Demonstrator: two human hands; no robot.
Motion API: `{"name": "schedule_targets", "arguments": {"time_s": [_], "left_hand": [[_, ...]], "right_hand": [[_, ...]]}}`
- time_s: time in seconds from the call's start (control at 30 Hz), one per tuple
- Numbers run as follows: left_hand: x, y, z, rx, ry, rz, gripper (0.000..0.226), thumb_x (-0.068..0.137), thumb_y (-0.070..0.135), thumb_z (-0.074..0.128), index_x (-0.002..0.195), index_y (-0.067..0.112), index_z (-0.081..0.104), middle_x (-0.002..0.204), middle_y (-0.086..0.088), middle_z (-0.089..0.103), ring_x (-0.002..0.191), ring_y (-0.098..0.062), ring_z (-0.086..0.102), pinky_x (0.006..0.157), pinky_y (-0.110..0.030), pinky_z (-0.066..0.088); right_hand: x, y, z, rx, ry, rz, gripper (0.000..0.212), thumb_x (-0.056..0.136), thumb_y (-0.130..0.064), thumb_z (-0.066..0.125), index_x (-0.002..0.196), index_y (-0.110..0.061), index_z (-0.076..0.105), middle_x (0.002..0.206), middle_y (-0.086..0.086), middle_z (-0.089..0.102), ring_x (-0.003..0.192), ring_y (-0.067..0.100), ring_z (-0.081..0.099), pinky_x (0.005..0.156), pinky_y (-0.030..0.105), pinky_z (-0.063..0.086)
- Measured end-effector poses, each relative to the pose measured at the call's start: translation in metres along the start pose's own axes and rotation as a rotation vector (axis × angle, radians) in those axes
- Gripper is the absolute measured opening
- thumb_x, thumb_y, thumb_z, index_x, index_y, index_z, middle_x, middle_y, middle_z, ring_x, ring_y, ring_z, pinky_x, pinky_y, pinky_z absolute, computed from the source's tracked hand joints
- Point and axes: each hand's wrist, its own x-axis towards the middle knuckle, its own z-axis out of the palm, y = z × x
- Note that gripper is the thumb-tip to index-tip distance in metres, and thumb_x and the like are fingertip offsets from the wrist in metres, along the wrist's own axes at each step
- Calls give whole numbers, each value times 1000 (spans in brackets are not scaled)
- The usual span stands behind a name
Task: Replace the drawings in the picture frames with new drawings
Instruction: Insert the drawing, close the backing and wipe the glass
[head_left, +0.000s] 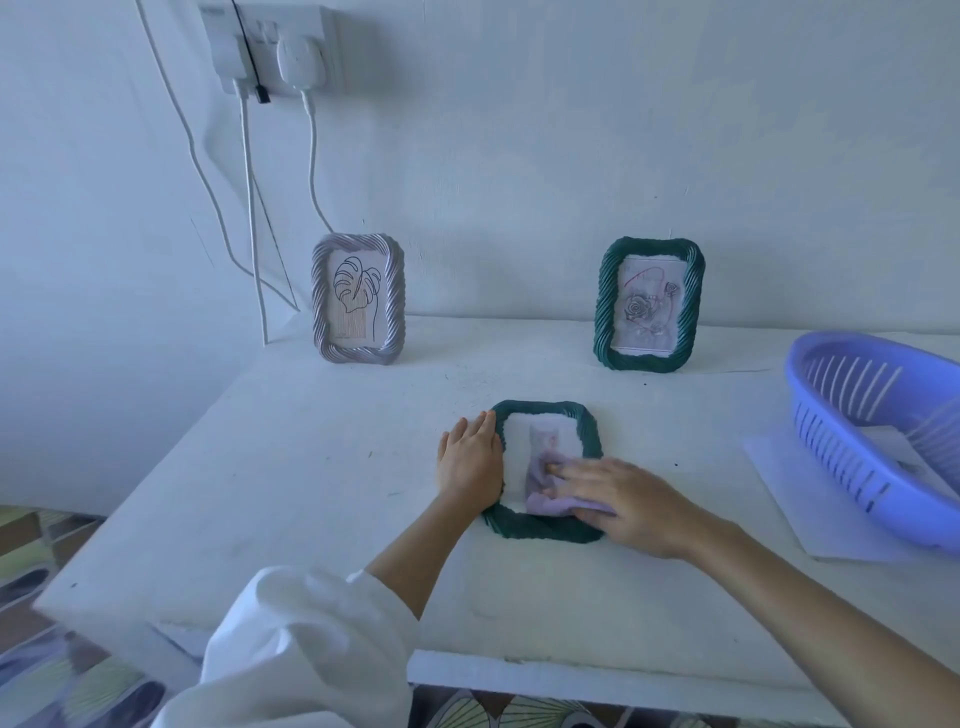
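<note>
- You are working on a dark green frame (545, 525) that is lying flat on the white counter (291, 467), face up, with its long axis running away from you toward the wall.
- Your left hand (467, 460) is lying flat along the frame's left edge, fingers together and pointing toward the wall, pressing against the frame rather than closing round it; its grip is apart.
- Your right hand (631, 501) is reaching in from the right, palm down, fingers spread loosely and pointing left over the lower part of the glass; its grip is apart too, pressing a pale lilac cloth (550, 501) flat onto the pane.
- The drawing (545, 441) under the glass is showing as a blurred pinkish shape; you cannot make out what it depicts.
- You are looking at three frames in all: this one lying down, plus two standing upright near the wall, well apart from each other, both with long axes vertical and facing you.
- The silver-grey frame (358, 299) on the left is showing a line drawing of a leaf; the second green frame (649, 304) on the right is showing a rose.
- One purple slotted basket (852, 447) is sitting at the right edge, resting on white paper (795, 499).
</note>
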Motion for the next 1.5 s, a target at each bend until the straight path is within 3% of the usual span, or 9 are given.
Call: {"name": "schedule_targets", "arguments": {"time_s": [0.17,0.4,0.6,0.93,1.07,1.2,1.3,1.37,1.5], "left_hand": [[1,0,1,24,9,23,47,102,22,19,149,16,21,155,4,27,142,-18,22,119,-36,15],[4,-4,3,27,15,42,47,102,21,19,148,16,23,154,4,30,141,-19,25,118,-38,18],[5,-3,4,20,12,46,47,102,21,19,149,15,23,154,2,29,141,-20,25,119,-39,18],[3,-3,3,7,9,37,48,102,20,18,149,16,20,155,2,27,143,-20,20,120,-38,15],[5,-1,3,5,-2,22,47,102,20,18,149,15,20,155,1,27,143,-21,21,119,-39,16],[6,-1,-1,25,-20,30,48,101,17,22,149,15,20,155,1,26,143,-22,21,119,-39,18],[11,0,-3,-25,-56,-6,47,101,19,20,147,13,25,153,-4,31,140,-27,27,117,-40,22],[10,7,-8,-79,-3,-82,47,101,26,21,146,13,26,151,-10,32,141,-30,25,117,-43,20],[-20,51,-24,-371,120,-22,58,98,48,29,150,26,16,158,-7,14,147,-25,9,120,-45,13]], "right_hand": [[52,13,-11,16,98,200,40,98,-18,41,135,-32,46,154,-6,28,144,16,23,115,34,19],[3,-7,9,21,37,18,38,95,-25,46,133,-33,49,147,-12,40,136,9,35,110,28,28],[48,12,-8,17,97,183,40,98,-16,41,135,-30,47,152,-6,31,144,15,21,116,35,18],[6,15,-6,-8,33,63,36,97,-18,44,124,-39,56,145,-18,41,140,3,28,109,30,23],[51,12,-4,23,118,186,37,97,-14,41,128,-30,54,149,-6,39,144,13,23,117,34,20],[40,-17,9,23,144,97,36,97,-16,43,130,-24,54,150,-5,37,143,14,25,115,28,18],[20,-18,-4,261,106,93,34,96,-13,45,127,-25,57,145,-10,41,132,-3,37,102,8,29],[19,-19,-19,686,208,233,32,97,-9,42,123,-23,55,137,-9,47,109,-12,54,78,-3,40],[30,-22,-40,1325,443,459,18,99,-19,38,109,-19,53,124,14,59,109,17,57,81,17,46]]}}
